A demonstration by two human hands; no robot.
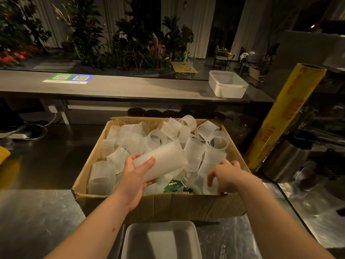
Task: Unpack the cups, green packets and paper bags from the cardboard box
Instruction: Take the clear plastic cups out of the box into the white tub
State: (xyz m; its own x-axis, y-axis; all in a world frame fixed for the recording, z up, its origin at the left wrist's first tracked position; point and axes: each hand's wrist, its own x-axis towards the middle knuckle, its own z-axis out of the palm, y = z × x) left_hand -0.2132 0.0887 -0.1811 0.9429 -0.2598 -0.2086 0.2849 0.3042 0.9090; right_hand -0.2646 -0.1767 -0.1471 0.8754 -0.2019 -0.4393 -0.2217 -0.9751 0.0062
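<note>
An open cardboard box [168, 204] stands on the steel counter, filled with several translucent ribbed plastic cups [218, 141]. My left hand [136, 176] grips a stack of ribbed cups [162, 161] lying on its side above the box's middle. My right hand [225, 174] reaches into the box's near right corner, fingers curled down among the cups; what they hold is hidden. A green packet [174, 186] shows low between the hands, partly buried under cups. No paper bags are visible.
A white plastic tub [130, 240] sits in front of the box at the counter's near edge. A yellow roll of cling film [280, 116] leans right of the box, beside steel canisters [285, 159]. Another white tub [226, 84] stands on the far ledge.
</note>
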